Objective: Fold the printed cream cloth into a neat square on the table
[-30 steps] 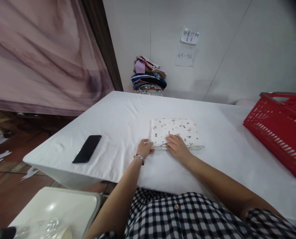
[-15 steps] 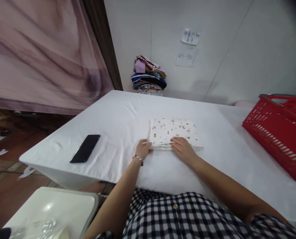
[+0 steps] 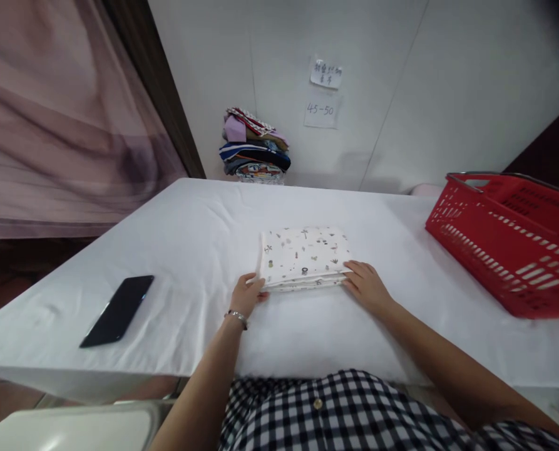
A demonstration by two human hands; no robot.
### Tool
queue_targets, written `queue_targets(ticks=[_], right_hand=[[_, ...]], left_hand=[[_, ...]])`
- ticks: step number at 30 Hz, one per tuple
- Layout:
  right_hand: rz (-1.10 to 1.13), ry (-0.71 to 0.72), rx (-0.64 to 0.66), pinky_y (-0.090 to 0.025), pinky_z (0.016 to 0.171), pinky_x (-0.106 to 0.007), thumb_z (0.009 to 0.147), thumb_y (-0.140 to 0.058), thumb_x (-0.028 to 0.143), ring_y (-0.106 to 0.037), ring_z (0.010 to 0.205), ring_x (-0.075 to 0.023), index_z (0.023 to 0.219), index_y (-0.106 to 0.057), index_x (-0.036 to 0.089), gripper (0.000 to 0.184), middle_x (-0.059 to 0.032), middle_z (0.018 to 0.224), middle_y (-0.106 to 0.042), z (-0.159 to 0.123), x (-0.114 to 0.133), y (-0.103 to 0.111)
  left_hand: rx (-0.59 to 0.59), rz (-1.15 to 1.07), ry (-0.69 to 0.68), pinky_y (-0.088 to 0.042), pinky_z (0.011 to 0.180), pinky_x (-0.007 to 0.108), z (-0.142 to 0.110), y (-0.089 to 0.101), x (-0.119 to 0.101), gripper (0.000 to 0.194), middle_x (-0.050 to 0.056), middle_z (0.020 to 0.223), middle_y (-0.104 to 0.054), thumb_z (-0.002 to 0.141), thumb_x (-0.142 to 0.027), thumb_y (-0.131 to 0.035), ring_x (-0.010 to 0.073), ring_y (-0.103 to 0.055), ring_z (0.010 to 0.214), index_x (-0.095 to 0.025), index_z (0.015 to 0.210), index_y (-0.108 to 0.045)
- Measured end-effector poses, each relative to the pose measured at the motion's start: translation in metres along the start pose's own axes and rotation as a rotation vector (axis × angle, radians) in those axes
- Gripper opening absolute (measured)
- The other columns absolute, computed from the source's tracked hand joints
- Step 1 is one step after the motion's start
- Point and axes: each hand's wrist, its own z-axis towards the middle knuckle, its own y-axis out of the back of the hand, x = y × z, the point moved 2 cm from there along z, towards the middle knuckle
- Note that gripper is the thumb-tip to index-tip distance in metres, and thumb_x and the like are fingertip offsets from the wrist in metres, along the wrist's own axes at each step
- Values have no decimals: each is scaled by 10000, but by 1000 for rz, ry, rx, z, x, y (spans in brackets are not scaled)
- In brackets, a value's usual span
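Folded printed cloth (image 3: 302, 254), flat at frame centre on white tablecloth (image 3: 180, 219); pinched at lower-left corner by left hand (image 3: 245, 296), at lower-right by right hand (image 3: 368, 287). Hold both corners level, tension evenly, align the layered edges.

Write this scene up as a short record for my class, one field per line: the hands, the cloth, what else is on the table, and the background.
Left hand: bracelet on wrist; fingers at the near left corner
Right hand: at the near right corner
Folded cloth: white, small printed motifs, layered near edge
Table: white covering; dark phone left, red basket right
Background: fabric pile; wall notes, one reading 45-50
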Motion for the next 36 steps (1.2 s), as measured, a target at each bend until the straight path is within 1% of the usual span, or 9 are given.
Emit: queue_targets(ticks=[6, 13, 19, 24, 27, 30, 31, 33, 36], right_hand=[[-69, -95, -23, -313, 938, -440, 889, -402, 298, -438, 1148, -244, 924, -624, 199, 246, -81, 1217, -538, -21, -20, 1], [-130, -159, -34, -271, 963, -463, 890, -402, 290, -397, 1193, -249, 922, -613, 195, 233, -82, 1227, -531, -25, -17, 0], [-84, -165, 38, -367, 914, -447, 877, -415, 306, -372, 1218, -264, 967, -599, 176, 243, -121, 1260, -494, -26, -13, -1], [49, -158, 45, -368, 962, -440, 863, -430, 275, -365, 1233, -244, 1106, -572, 212, 288, -91, 1326, -433, -39, -15, 8], [239, -312, -65, -404, 942, -414, 857, -420, 272, -455, 1162, -225, 1056, -612, 242, 278, -64, 1269, -497, -44, -20, 13], [468, -613, -178, -485, 819, -370, 842, -428, 340, -577, 992, -205, 965, -631, 228, 263, -55, 1087, -618, -39, -30, 12], [539, -713, -170, -507, 750, -346, 836, -430, 372, -612, 900, -194, 958, -621, 222, 272, -51, 1006, -648, -35, -33, 10], [666, -875, -73, -513, 582, -288, 826, -433, 434, -636, 680, -163, 983, -587, 209, 315, -42, 850, -674, -25, -36, 4], [802, -1005, 89, -427, 399, -222, 800, -467, 491, -560, 441, -117, 1043, -530, 183, 398, -29, 681, -656, -12, -35, -5]], left_hand=[[-10, -7, 7, -523, 496, 235, -2, 0, -3, 353, -3, 676, -602, 713, -179, -636, 82, -579, 452, -141, 1021, -467], [-12, 110, -46, -524, 502, 241, 2, 1, 1, 366, 2, 691, -608, 718, -202, -623, 94, -592, 480, -144, 1041, -463], [-12, 153, -53, -514, 490, 231, 0, -1, -2, 358, -15, 654, -588, 726, -208, -606, 93, -587, 479, -145, 1047, -461], [-6, 157, -40, -502, 472, 228, 0, 1, -4, 380, -15, 637, -588, 714, -227, -611, 92, -573, 458, -146, 1055, -463], [13, 206, -68, -475, 436, 216, -1, 2, -5, 401, -27, 602, -579, 692, -265, -618, 84, -540, 419, -151, 1049, -475], [40, 282, -111, -408, 368, 197, -3, 3, -7, 428, -48, 541, -552, 677, -324, -599, 78, -479, 365, -149, 1048, -480], [48, 307, -122, -385, 355, 193, -4, 3, -8, 438, -55, 521, -541, 675, -343, -590, 78, -462, 353, -149, 1052, -479], [54, 351, -140, -355, 348, 191, -7, 3, -10, 454, -70, 474, -514, 674, -373, -571, 80, -435, 339, -150, 1059, -477], [45, 397, -160, -339, 357, 193, -10, 3, -13, 456, -80, 437, -490, 679, -398, -554, 84, -421, 337, -154, 1057, -484]])
